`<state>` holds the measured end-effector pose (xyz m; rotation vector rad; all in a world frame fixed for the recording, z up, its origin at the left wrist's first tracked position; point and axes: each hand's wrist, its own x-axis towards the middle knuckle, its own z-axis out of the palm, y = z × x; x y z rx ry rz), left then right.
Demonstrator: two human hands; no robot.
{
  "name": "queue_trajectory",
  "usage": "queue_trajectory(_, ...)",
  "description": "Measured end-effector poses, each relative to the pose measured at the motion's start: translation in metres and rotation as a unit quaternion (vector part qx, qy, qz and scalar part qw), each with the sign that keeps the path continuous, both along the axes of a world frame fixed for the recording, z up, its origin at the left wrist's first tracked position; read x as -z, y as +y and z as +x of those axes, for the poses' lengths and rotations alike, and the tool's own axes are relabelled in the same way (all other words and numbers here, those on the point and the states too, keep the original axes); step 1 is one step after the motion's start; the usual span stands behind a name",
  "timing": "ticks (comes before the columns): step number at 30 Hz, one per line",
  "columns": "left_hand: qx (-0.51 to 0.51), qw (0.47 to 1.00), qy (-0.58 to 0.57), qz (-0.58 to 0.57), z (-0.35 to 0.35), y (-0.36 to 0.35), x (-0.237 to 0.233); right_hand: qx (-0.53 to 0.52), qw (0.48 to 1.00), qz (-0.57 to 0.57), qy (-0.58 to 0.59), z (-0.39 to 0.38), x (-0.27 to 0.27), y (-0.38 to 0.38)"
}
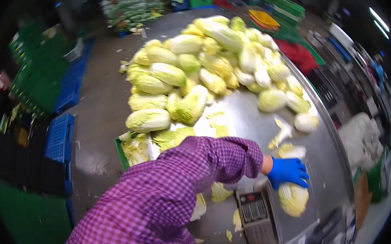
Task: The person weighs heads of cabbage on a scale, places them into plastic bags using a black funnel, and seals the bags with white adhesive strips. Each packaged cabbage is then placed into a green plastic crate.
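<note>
My left hand, in a blue glove, reaches to the right with its fingers spread. It lies against the upper end of a pale cabbage, covering that end. This cabbage rests beside a scale with a display and keypad. Just above my hand lies another pale cabbage piece. My purple checked sleeve crosses the lower middle of the view. My right hand is not in view. A large heap of cabbages covers the far part of the metal table.
Loose leaves lie around the scale. A green crate of leaves stands at the table's left edge. Blue crates and green crates stand farther left. White sacks are on the right, beyond the raised table edge.
</note>
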<state>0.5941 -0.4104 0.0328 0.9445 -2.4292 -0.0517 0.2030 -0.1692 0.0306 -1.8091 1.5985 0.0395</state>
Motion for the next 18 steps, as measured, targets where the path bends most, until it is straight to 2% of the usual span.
queue_trajectory(1,0.038,0.999,-0.03,-0.022,-0.009,-0.006,0.008,0.008,1.0,0.004,-0.022,-0.008,0.011,0.006)
queue_trajectory(2,0.054,0.998,0.013,-0.002,-0.014,-0.017,0.033,0.046,0.999,0.008,-0.004,-0.013,0.014,0.011)
queue_trajectory(3,0.076,0.995,0.056,0.021,-0.018,-0.028,0.052,0.028,0.999,-0.013,-0.019,-0.011,0.012,0.012)
queue_trajectory(4,0.046,0.996,0.018,0.069,-0.013,-0.021,0.032,0.008,0.999,-0.033,-0.031,-0.012,0.008,0.006)
queue_trajectory(5,0.009,0.998,-0.017,0.052,-0.008,-0.015,0.029,-0.017,0.998,-0.052,-0.042,-0.016,0.003,0.001)
queue_trajectory(6,-0.003,0.998,-0.031,0.049,-0.004,-0.014,0.034,0.002,0.996,-0.085,-0.03,-0.024,0.0,-0.003)
queue_trajectory(8,-0.024,0.992,0.048,0.116,0.007,-0.001,0.025,0.017,0.993,-0.118,-0.013,-0.031,-0.017,-0.027)
queue_trajectory(9,-0.045,0.98,0.129,0.148,0.012,0.012,0.012,0.021,0.993,-0.118,-0.011,-0.027,-0.026,-0.043)
queue_trajectory(10,-0.073,0.963,0.224,0.133,0.02,0.013,0.032,0.012,0.989,-0.147,-0.017,-0.024,-0.033,-0.06)
queue_trajectory(11,-0.134,0.951,0.254,0.111,0.024,0.026,0.028,-0.001,0.984,-0.176,-0.025,-0.017,-0.037,-0.077)
queue_trajectory(12,-0.163,0.922,0.312,0.162,0.029,0.034,0.032,0.013,0.985,-0.169,-0.019,-0.003,-0.041,-0.094)
queue_trajectory(14,-0.219,0.874,0.357,0.246,0.036,0.049,0.038,-0.005,0.978,-0.172,-0.119,0.025,-0.048,-0.135)
queue_trajectory(15,-0.219,0.854,0.38,0.28,0.04,0.049,0.05,-0.004,0.975,-0.157,-0.158,0.046,-0.054,-0.153)
queue_trajectory(18,-0.177,0.802,0.464,0.332,0.031,0.061,0.061,-0.143,0.942,-0.261,-0.153,0.093,-0.031,-0.212)
